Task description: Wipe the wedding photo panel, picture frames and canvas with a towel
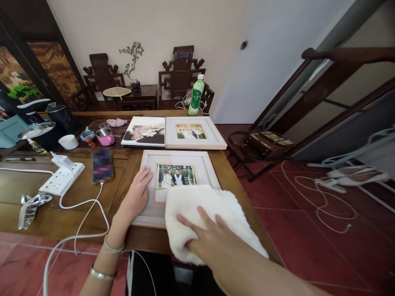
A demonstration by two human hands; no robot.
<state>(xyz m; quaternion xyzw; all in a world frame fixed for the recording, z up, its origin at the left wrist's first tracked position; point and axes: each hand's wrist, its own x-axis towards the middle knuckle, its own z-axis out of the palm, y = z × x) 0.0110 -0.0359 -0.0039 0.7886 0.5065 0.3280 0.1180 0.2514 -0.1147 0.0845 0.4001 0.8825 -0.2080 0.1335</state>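
Observation:
A light wooden picture frame [182, 154] lies on the table's near right corner, with a photo of a couple [175, 176] inside a pale mat. My left hand [137, 195] holds its left edge, fingers resting over the rim. Under my right hand [206, 234] is a fluffy white cloth [203, 201], spread over the frame's lower right part. The fingers of that hand press into the cloth, the thumb partly tucked into a fold. The cloth hides the frame's lower right corner and overhangs the near edge.
Behind the frame lie a photo album [145, 131] and a second framed photo [197, 142], with a green bottle [196, 94] beyond. To the left are a blurred phone [102, 165], a white power strip [63, 176] with cables, a hair claw [32, 207] and a pink cup [105, 137].

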